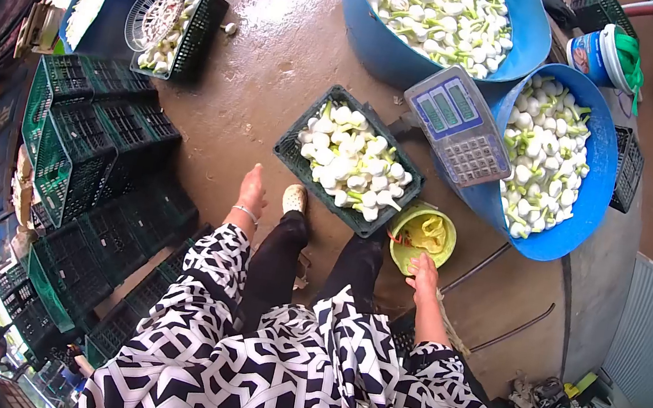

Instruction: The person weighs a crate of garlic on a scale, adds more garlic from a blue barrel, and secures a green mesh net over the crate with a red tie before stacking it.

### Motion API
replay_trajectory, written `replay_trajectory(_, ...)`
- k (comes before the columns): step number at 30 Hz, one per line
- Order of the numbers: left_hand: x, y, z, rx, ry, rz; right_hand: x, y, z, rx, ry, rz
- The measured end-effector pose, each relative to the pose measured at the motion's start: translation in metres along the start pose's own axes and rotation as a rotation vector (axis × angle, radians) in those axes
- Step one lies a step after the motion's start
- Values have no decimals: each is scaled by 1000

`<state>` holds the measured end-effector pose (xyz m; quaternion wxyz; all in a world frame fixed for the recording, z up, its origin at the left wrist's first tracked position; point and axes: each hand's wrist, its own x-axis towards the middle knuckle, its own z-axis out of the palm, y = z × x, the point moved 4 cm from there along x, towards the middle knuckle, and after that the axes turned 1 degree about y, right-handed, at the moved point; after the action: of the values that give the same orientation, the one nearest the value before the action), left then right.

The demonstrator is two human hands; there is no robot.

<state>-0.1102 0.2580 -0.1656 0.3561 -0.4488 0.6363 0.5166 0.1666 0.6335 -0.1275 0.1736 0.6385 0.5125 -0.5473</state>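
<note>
My left hand [252,195] is held out over the wet floor with its fingers stretched, holding nothing. To its right is a dark green crate [293,146] heaped with white bulbs [348,155] on short pale green stalks. My right hand [423,276], fingers extended and also without a load, overlaps the lower rim of a yellow-green bucket [398,253]. Inside that bucket lies something crumpled and yellow [428,234], with a bit of red beside it. Just past the crate stands a weighing scale's display and keypad [460,127].
Two big blue tubs [356,35] [599,173] full of bulbs stand ahead and to the right. Green crates [91,143] are stacked at left. Another filled crate [196,41] carries a wire basket [140,11]. Dark rods [515,325] lie on the floor at right.
</note>
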Motion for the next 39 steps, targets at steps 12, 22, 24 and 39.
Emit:
replay_trajectory(12,15,-31,-106,33,136,-35,-26,9,-73,-219,138,-14)
replay_trajectory(22,8,-25,-75,52,63,41,-16,-35,-52,-344,44,-163)
replay_trajectory(24,5,-24,-70,62,53,34,-15,-44,-53,-327,31,-187)
replay_trajectory(39,7,-36,15,570,-138,274,0,-22,-93,-142,29,-169)
